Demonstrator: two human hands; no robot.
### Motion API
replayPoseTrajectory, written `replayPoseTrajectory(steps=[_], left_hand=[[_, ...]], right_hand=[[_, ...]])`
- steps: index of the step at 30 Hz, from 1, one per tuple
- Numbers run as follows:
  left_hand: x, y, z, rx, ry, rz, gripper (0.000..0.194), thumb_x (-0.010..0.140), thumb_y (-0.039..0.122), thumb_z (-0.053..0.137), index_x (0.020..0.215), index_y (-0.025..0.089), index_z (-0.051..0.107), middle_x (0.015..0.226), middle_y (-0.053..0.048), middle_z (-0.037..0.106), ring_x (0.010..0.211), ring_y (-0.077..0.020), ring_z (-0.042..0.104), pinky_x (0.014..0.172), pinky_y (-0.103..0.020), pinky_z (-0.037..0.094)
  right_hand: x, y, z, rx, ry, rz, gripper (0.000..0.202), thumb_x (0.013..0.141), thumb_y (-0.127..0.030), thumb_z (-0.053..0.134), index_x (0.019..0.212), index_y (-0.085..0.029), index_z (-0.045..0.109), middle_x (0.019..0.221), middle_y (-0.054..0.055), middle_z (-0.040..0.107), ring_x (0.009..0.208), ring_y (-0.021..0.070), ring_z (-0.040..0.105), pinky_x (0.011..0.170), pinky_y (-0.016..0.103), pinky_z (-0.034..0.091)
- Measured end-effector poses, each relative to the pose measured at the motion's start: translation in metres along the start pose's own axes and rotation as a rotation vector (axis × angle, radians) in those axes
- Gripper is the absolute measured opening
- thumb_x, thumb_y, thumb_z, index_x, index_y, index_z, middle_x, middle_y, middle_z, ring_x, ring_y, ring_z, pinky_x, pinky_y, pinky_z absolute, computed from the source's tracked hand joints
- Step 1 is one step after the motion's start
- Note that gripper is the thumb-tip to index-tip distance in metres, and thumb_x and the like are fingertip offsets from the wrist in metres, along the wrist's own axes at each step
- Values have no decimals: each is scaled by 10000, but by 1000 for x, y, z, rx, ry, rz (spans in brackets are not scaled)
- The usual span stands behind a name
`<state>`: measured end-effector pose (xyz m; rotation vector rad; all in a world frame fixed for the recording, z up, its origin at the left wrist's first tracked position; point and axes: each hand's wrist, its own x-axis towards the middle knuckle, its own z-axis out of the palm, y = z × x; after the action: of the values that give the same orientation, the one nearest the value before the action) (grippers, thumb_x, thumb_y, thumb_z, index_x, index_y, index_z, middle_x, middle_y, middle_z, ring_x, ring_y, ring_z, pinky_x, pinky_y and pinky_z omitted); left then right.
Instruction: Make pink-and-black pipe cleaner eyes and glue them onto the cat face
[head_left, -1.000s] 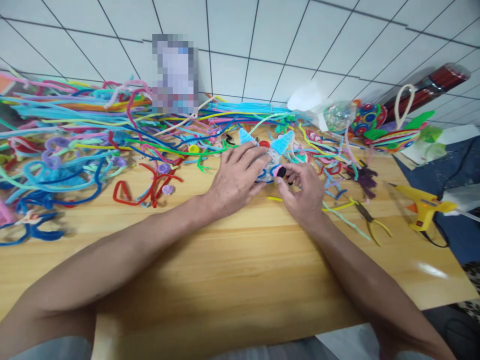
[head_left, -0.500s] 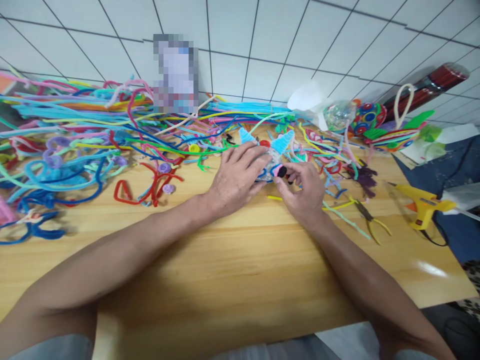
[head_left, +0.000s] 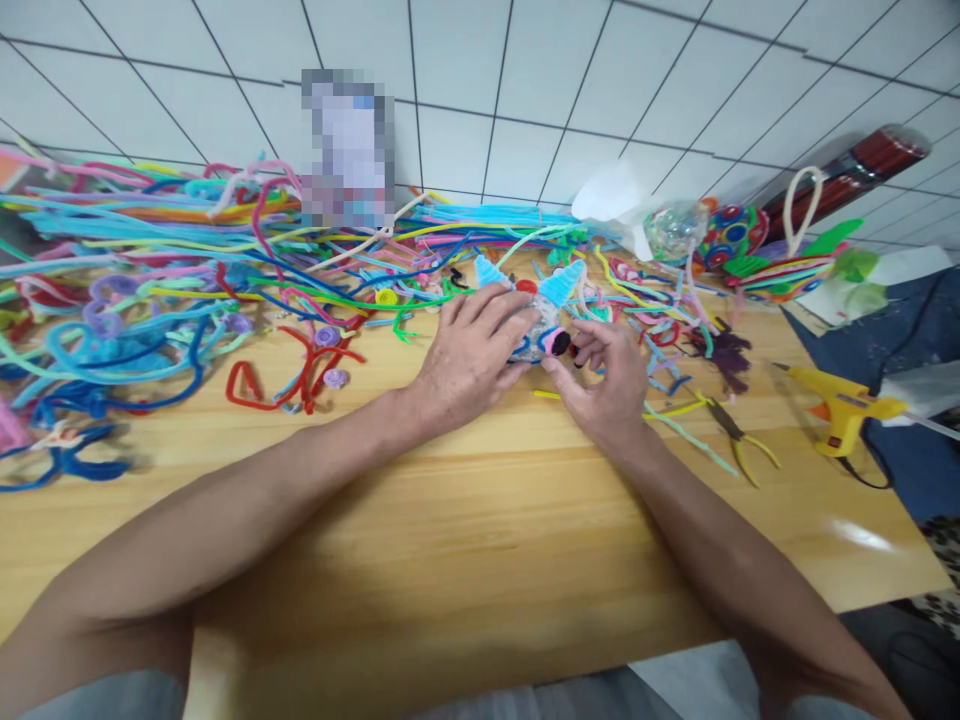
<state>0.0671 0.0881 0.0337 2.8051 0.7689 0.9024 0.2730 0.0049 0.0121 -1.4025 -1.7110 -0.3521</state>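
Between both hands in the head view, the blue-eared figure [head_left: 537,322] looks light, bristly and easily dented, so I would hold it round the body, where the left hand [head_left: 469,360] grasps it. The right hand [head_left: 609,385] has thumb and finger at the snout [head_left: 559,343]; whether they pinch, I cannot tell. Pipe cleaners [head_left: 105,222] crowd the smooth wooden table [head_left: 450,560] beside a tiled wall [head_left: 454,60].

1. The figure [head_left: 534,330] is showing blue ears [head_left: 562,284], a red piece [head_left: 526,286] between them, and a black-tipped pink piece [head_left: 557,342].
2. Its seemingly silvery body is lying partly hidden in the left hand [head_left: 469,352].
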Motion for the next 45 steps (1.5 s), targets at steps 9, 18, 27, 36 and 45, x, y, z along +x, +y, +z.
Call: replayPoseTrajectory(steps=[9, 18, 27, 36, 45], left_hand=[[0, 0, 0, 8, 8, 6, 479, 981, 325, 653, 1434, 187, 579, 1519, -153, 613, 1452, -349, 490, 1139, -498, 375], [0, 0, 0, -6, -15, 0, 486, 990, 338, 633, 1454, 211, 570, 1531, -158, 597, 1469, -360, 470, 1151, -521, 373], [0, 0, -1, -13, -31, -8, 487, 996, 354, 622, 1459, 216, 568, 1534, -162, 593, 1474, -364, 465, 1161, -528, 364], [0, 0, -1, -6, -19, -3, 494, 986, 342, 643, 1453, 199, 568, 1535, -157, 595, 1471, -349, 468, 1161, -513, 362], [1, 0, -1, -4, -27, -4, 478, 998, 351, 618, 1454, 210, 575, 1539, -151, 595, 1468, -349, 467, 1150, -514, 366]], right_hand=[[4, -4, -8, -60, 34, -130, 272, 896, -246, 783, 1078, -283, 583, 891, -8, 674, 770, 188, 632, 721, 363, 530], [-1, -3, -1, -112, 8, -100, 172, 902, -228, 747, 1023, -282, 636, 938, 39, 716, 856, 232, 666, 749, 389, 546], [0, 0, 0, -104, -53, -67, 67, 954, -236, 662, 1005, -276, 642, 940, 52, 747, 872, 239, 709, 764, 399, 564], [-1, -1, -6, -61, 40, -39, 19, 998, -244, 615, 992, -260, 606, 884, 11, 709, 781, 186, 663, 698, 354, 535], [-1, -1, 1, -135, -7, -100, 110, 913, -236, 705, 971, -275, 620, 886, 35, 727, 822, 235, 697, 705, 381, 554]])
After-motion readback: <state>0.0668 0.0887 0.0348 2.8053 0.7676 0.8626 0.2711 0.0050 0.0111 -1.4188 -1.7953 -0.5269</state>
